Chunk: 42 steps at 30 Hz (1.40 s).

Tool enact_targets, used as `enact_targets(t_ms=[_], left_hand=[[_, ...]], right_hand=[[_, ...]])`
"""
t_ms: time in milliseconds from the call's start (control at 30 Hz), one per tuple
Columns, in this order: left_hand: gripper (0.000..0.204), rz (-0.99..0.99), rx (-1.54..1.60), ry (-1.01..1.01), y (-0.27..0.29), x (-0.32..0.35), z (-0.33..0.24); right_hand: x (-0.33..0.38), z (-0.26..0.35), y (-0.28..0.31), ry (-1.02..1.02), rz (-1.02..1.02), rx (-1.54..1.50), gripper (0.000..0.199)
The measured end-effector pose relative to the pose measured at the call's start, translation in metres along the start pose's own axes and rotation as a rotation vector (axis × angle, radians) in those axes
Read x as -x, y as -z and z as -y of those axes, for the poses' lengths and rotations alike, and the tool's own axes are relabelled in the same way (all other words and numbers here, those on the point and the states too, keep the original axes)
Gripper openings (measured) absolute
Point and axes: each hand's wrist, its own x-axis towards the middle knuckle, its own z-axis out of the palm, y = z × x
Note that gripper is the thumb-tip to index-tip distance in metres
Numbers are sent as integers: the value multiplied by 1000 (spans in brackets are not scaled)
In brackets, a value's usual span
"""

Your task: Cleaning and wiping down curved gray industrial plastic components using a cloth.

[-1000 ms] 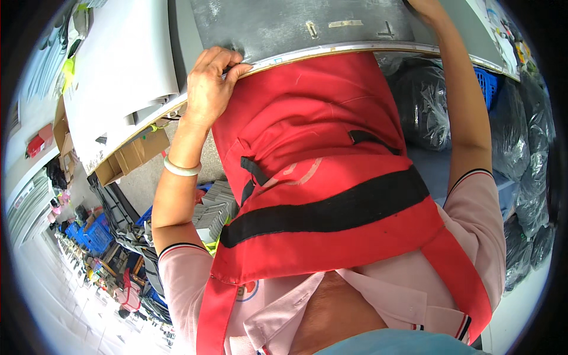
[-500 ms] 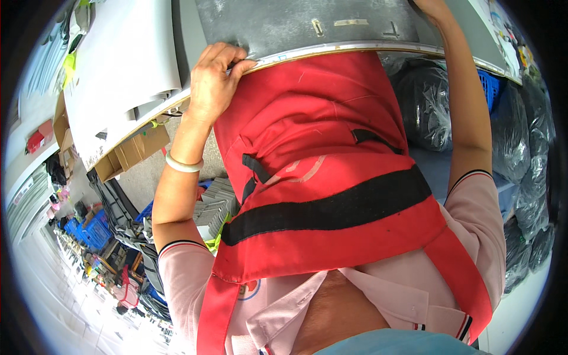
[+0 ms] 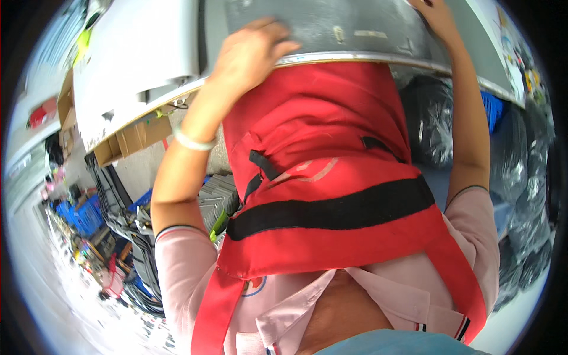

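My left hand [image 3: 251, 54] is over the near edge of a dark grey board [image 3: 319, 26] with a whitish, worn surface. Motion blurs its fingers, and I cannot make out whether they touch the board. On the far right part of the board is my right hand [image 3: 436, 19], partly cut off by the top of the view. Its fingers are bent together around something small and dark that I cannot make out. Small pale tape marks [image 3: 370, 34] show on the board. To its left lies a large white sheet [image 3: 142, 41] with a curled edge.
The table's pale front edge [image 3: 355, 57] runs close to my red apron [image 3: 319, 118]. Below the table on the left stands a cardboard box [image 3: 139, 139]. Black plastic bags [image 3: 429, 112] and a blue crate [image 3: 491, 109] sit to the right. Grey stacked pieces [image 3: 219, 198] lie by my left side.
My left hand has left the board's near edge at the left and moved right and farther onto it. My right hand stays near the same place; the whole view has shifted slightly.
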Motion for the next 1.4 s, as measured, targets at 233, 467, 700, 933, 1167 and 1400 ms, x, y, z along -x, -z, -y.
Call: enact_targets(t_ms=[233, 467, 700, 933, 1167, 1400], left_hand=[[19, -242, 46, -83, -80, -99, -40], [21, -173, -17, -23, -81, -101, -46], [34, -180, -99, -2, -82, -103, -52], [34, -334, -121, -71, -97, -98, -39], [35, -225, -104, -27, -90, -99, -43], [36, -160, -157, -9, -80, -102, -46]], right_hand=[[-10, -31, 15, -38, 53, -86, 44], [66, 18, 25, -37, 122, -50, 29], [108, 40, 30, 207, 158, 125, 25], [103, 48, 18, 352, 224, 303, 21], [102, 38, 16, -85, 132, 60, 22], [95, 55, 24, -257, 293, 54, 24]])
